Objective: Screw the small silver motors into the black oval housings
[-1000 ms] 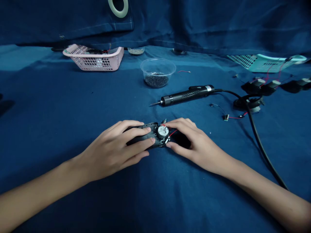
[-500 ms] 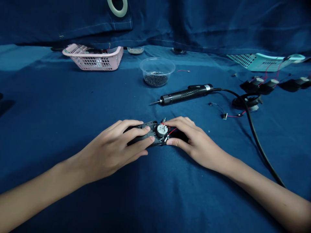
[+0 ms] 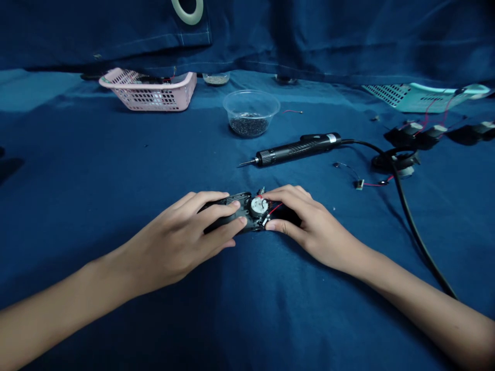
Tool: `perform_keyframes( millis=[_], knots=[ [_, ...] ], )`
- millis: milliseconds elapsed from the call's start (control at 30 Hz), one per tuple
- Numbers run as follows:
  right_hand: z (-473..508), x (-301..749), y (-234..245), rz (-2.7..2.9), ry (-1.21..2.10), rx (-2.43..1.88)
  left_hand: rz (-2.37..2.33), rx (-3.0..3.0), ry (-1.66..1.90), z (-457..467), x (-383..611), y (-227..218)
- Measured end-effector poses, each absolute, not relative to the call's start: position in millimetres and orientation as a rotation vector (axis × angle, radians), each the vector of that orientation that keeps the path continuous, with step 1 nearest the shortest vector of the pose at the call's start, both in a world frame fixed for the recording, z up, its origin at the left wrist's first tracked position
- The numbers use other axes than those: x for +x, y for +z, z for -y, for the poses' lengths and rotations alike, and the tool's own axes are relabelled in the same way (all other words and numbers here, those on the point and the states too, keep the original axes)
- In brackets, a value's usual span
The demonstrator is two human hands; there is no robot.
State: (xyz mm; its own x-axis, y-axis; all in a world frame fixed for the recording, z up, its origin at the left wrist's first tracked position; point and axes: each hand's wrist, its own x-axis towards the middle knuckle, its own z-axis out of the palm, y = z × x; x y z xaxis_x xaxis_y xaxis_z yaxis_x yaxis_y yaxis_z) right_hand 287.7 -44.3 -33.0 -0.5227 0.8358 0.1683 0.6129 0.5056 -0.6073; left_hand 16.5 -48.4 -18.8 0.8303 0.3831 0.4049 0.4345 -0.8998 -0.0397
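Observation:
A black plastic housing (image 3: 245, 222) lies on the blue cloth between my hands, with a round silver motor (image 3: 259, 206) set in its right part. My left hand (image 3: 189, 234) grips the housing's left part, fingers over its top and edges. At the right end, the thumb and fingers of my right hand (image 3: 305, 219) close around the housing and touch the parts beside the motor. Red wire (image 3: 276, 208) runs from the motor towards my right palm. My fingers hide some of the housing.
An electric screwdriver (image 3: 297, 150) lies beyond my hands, its cable curving down the right side. Behind it stands a clear bowl (image 3: 251, 105) of small dark pieces. A pink basket (image 3: 158, 98), a teal basket (image 3: 433, 100) and wired black parts (image 3: 406, 135) are farther back.
Both hands keep the same hold on the housing. The whole view has shifted very slightly; nothing else has visibly moved.

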Motion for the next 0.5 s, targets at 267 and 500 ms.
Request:
perform_keyframes(
  millis=[267,500],
  knots=[
    [44.1,287.4,-32.8,2.302,0.681,-1.194,0.656,-2.890,-0.577,47.7,17.0,-18.9],
    [48.4,286.4,-30.2,2.329,0.681,-1.234,0.659,-2.866,-0.499,47.2,15.7,-17.1]
  ],
)
